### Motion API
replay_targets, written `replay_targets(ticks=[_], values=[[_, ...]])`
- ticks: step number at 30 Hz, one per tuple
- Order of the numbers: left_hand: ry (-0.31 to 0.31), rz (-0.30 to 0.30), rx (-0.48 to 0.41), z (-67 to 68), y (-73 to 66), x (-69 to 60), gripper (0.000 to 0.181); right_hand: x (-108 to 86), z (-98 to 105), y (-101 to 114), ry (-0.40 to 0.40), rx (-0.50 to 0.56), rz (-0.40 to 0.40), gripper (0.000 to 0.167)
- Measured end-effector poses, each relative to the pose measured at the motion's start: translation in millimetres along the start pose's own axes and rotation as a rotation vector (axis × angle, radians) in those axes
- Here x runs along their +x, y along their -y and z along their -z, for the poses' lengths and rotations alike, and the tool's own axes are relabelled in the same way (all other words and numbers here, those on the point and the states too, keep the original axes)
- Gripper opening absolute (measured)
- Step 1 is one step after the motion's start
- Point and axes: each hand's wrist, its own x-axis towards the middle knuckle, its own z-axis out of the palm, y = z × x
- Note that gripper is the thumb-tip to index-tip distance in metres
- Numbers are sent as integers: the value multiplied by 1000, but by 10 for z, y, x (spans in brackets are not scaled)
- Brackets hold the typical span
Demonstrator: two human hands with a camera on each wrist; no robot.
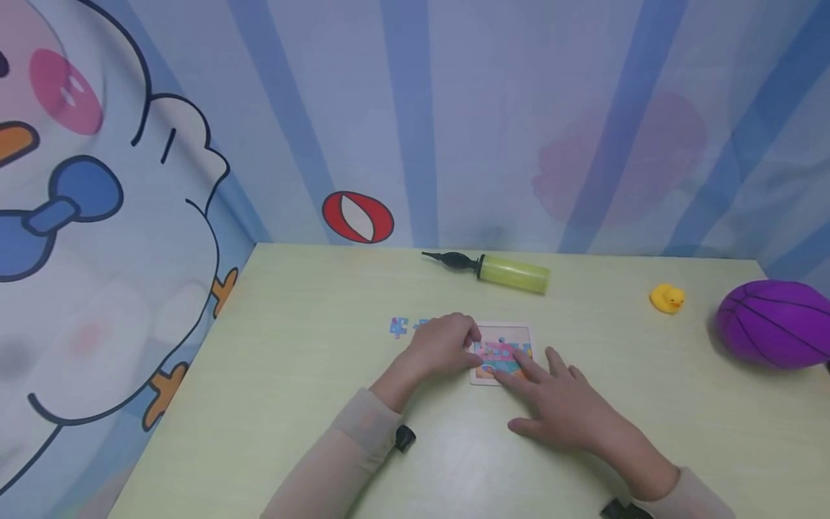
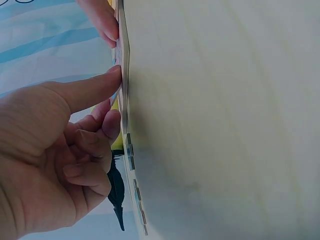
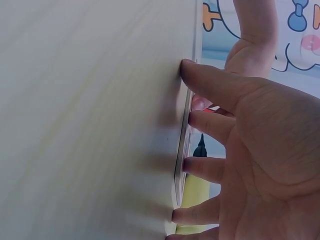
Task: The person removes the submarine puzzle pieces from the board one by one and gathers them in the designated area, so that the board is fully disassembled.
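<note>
A small jigsaw puzzle board (image 1: 483, 381) with a pale frame lies flat on the table, its lower part filled with colourful pieces and its upper part bare. My left hand (image 1: 444, 344) rests at its left edge. In the left wrist view the thumb (image 2: 97, 90) touches the board's edge and the other fingers are loosely bent, with no piece visible between them. My right hand (image 1: 564, 407) is spread, fingertips on the puzzle's lower right and thumb on the table. Left of the board lie a blue puzzle piece (image 1: 398, 326) and another piece (image 1: 419, 323), partly covered by my left hand.
Behind the board lies a hand pump (image 1: 515, 274) with a yellow-green barrel and black nozzle. A yellow rubber duck (image 1: 666, 298) and a purple ball (image 1: 774, 324) sit to the right. A printed curtain (image 1: 493, 130) hangs along the table's back edge.
</note>
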Motion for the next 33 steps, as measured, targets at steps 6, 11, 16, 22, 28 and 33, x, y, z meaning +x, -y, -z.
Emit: replay_targets(ticks=[6, 11, 16, 22, 28, 33], values=[[-16, 4, -12, 11, -21, -5, 32, -5, 13, 4, -10, 3, 8, 75], [-33, -3, -11, 15, -16, -8, 21, -10, 23, 16, -22, 2, 19, 75], [-63, -12, -57, 23, -2, -16, 13, -13, 19, 15, -24, 3, 22, 75], [-83, -15, -91, 17, 20, -8, 14, -13, 13, 6, -14, 15, 6, 75], [-87, -21, -132, 26, 25, -14, 6, -12, 0, -2, -13, 9, -1, 74], [-104, -24, -178, 124, 55, -86, 5, -10, -13, -8, -13, 6, -3, 75]])
